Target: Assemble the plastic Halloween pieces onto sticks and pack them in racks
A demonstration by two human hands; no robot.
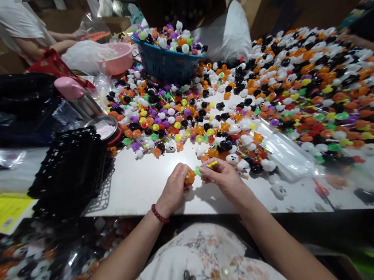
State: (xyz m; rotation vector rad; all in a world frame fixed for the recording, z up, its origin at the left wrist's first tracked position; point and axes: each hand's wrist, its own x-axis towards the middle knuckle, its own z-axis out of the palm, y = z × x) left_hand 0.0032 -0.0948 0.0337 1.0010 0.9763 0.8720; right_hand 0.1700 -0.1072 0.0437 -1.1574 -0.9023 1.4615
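Observation:
My left hand (174, 188) is closed around a small orange plastic pumpkin-like piece (189, 176) just above the white table (134, 181). Close beside it, my right hand (226, 180) pinches a small light green piece (197, 171) with a yellow-striped stick (212, 164) lying along the fingers. The green piece faces the orange one; whether they touch I cannot tell. Just beyond my hands lie loose pieces, among them a white ghost head (232, 159) and a black piece (226, 145).
A blue basket (168, 61) heaped with colourful pieces stands at the back. Piles (316, 64) spread over the right side. Black plastic trays (66, 170) are stacked left, near a steel cup (86, 104). Clear bags (285, 152) and red scissors (321, 189) lie right. Another person (23, 30) works at back left.

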